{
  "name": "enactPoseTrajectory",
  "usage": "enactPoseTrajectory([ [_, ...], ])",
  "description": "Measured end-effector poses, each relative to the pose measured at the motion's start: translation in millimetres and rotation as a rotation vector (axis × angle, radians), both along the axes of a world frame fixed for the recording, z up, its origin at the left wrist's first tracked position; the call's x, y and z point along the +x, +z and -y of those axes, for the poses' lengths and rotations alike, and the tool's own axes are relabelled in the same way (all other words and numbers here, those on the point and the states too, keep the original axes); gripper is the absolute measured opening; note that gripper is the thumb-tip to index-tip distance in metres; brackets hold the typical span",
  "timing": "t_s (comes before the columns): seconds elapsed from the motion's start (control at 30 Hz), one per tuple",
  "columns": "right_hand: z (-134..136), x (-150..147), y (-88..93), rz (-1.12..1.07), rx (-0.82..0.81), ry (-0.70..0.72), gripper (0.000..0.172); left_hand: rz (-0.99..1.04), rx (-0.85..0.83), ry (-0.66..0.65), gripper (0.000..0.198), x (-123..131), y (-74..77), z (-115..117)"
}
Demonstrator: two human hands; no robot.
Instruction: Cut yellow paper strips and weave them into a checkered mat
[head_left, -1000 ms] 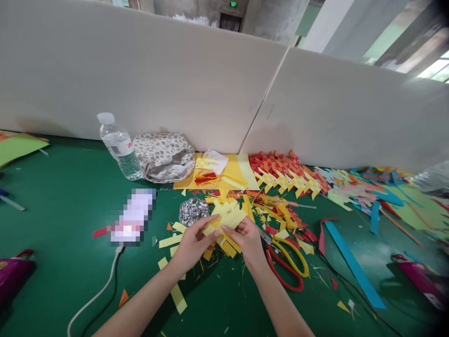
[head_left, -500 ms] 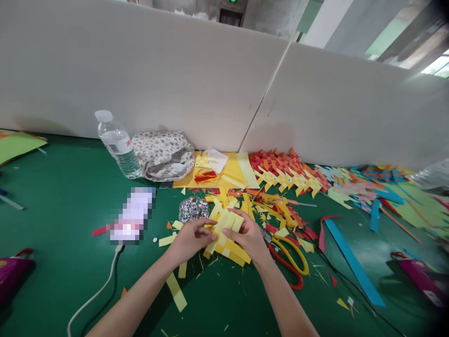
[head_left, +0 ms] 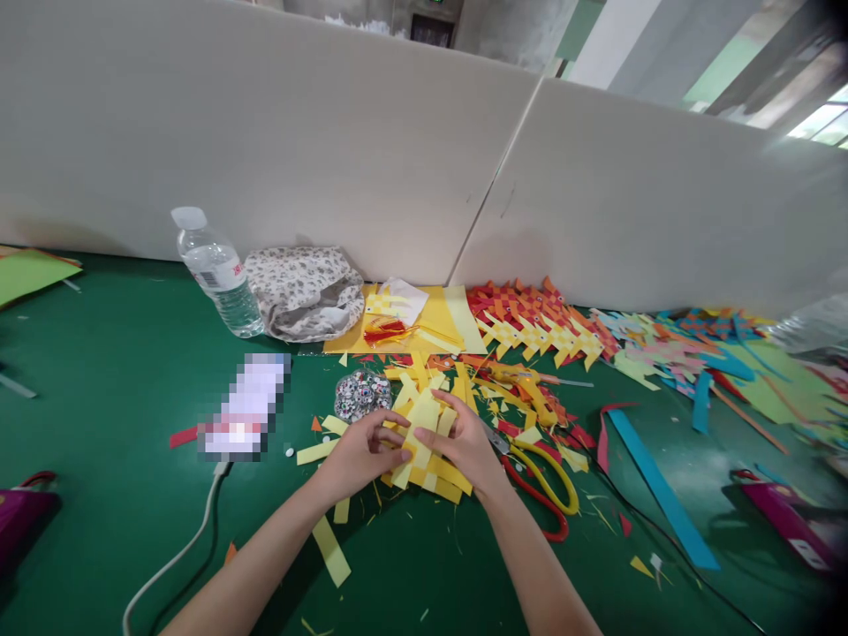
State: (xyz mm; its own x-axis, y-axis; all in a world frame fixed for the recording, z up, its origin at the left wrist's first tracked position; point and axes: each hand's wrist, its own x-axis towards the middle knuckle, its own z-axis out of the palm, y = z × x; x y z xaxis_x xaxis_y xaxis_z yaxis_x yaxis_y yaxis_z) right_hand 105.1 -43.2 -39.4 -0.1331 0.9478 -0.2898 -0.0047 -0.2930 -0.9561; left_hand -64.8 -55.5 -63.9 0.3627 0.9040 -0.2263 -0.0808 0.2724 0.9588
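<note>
Between my hands is a small weave of yellow paper strips [head_left: 442,479], pale and deeper yellow crossing each other. My right hand [head_left: 469,449] pinches a pale yellow strip [head_left: 421,422] that lies slanting over the weave, thumb on top. My left hand [head_left: 361,452] has its fingers curled at the weave's left side, with the thumb and index tips at the paper edge. Parts of the weave are hidden behind the fingers. Scissors [head_left: 547,477] with red and yellow handles lie beside my right wrist.
Beyond my left hand sits a clear pack of googly eyes [head_left: 362,394]. A yellow glue gun [head_left: 530,386] lies amid paper scraps. Woven paper fish [head_left: 540,336] are piled by the partition [head_left: 331,132]. Leftward are a water bottle [head_left: 222,283], a cloth bag [head_left: 301,291] and a plugged-in phone [head_left: 245,402].
The pale strip under my right hand has come down and leftward across the weave, covering more of it. My hands stay nearly in place, and the whole view has shifted slightly.
</note>
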Motion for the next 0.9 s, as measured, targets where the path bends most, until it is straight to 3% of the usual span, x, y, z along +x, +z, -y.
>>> enactPoseTrajectory([
  [0.27,1.0,-0.6,-6.2,-0.058,0.052,0.025,0.068,-0.003,0.000,0.010,0.019,3.4,5.5,1.6],
  [0.9,2.5,-4.7,-9.4,0.010,0.202,-0.081,0.054,-0.001,-0.072,-0.009,0.028,-3.6,1.3,-2.1],
])
